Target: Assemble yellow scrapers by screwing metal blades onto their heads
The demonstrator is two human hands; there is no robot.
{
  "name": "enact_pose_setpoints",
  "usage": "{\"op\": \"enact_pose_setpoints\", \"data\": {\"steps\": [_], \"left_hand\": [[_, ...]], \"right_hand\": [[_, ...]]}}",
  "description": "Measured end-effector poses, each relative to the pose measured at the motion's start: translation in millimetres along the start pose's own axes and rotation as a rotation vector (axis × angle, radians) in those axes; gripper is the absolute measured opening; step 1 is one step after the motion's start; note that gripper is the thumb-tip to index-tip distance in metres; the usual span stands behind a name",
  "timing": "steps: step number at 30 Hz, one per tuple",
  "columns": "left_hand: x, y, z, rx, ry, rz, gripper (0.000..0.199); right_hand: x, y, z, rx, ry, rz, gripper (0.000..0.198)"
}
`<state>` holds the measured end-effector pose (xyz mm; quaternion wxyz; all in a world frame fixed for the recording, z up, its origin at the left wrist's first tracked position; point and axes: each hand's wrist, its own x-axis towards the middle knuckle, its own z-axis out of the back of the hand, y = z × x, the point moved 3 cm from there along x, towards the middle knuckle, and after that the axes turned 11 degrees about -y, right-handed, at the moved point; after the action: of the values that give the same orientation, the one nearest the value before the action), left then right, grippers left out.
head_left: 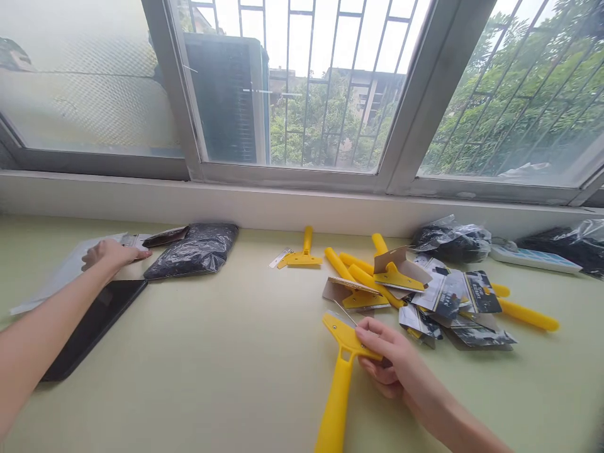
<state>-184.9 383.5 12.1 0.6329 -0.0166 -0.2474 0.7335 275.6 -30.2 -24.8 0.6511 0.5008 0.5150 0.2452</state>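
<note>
My right hand [389,362] pinches one end of a yellow scraper [346,346] by its blade head; the handle points down toward the bottom edge. My left hand [111,255] reaches to the back left, over pale sheets and a clear plastic bag [56,280]. Its thumb and fingers are spread apart, the fingertips partly hidden. Just right of that hand, a dark card [166,236] leans on a black plastic-wrapped packet [201,251]. Farther back, another yellow scraper [304,255] lies beside small metal blades [280,257].
Several yellow scrapers [372,277], some with cardboard blade covers, lie piled with printed cards [448,292] on the right. A dark flat device [101,327] lies under my left forearm. Bagged black items [450,239] and a white keyboard-like object [535,258] stand along the window wall.
</note>
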Motion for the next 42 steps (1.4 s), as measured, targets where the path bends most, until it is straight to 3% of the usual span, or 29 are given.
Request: {"op": "enact_pose_setpoints", "data": {"steps": [4, 14, 21, 26, 32, 38, 42], "left_hand": [[-5, 3, 6, 0.176, -0.042, 0.109, 0.08], [-37, -4, 13, 0.256, -0.077, -0.137, 0.079], [-37, -9, 15, 0.245, -0.118, -0.316, 0.049], [-42, -12, 16, 0.257, -0.1, -0.307, 0.049], [-36, -13, 11, 0.241, -0.03, -0.293, 0.029], [-23, -21, 10, 0.199, 0.051, -0.169, 0.059], [-16, -32, 3, 0.143, 0.023, -0.074, 0.076]], "right_hand": [[-2, 0, 1, -0.015, 0.003, -0.002, 0.041], [-4, 2, 0, -0.031, 0.021, 0.018, 0.042], [0, -2, 2, -0.017, 0.031, 0.023, 0.042], [0, -2, 1, -0.026, 0.041, 0.026, 0.042], [-6, 4, -2, -0.041, 0.022, 0.02, 0.045], [-7, 4, -3, -0.016, 0.02, 0.024, 0.044], [-4, 3, -2, -0.007, 0.023, 0.007, 0.044]]}}
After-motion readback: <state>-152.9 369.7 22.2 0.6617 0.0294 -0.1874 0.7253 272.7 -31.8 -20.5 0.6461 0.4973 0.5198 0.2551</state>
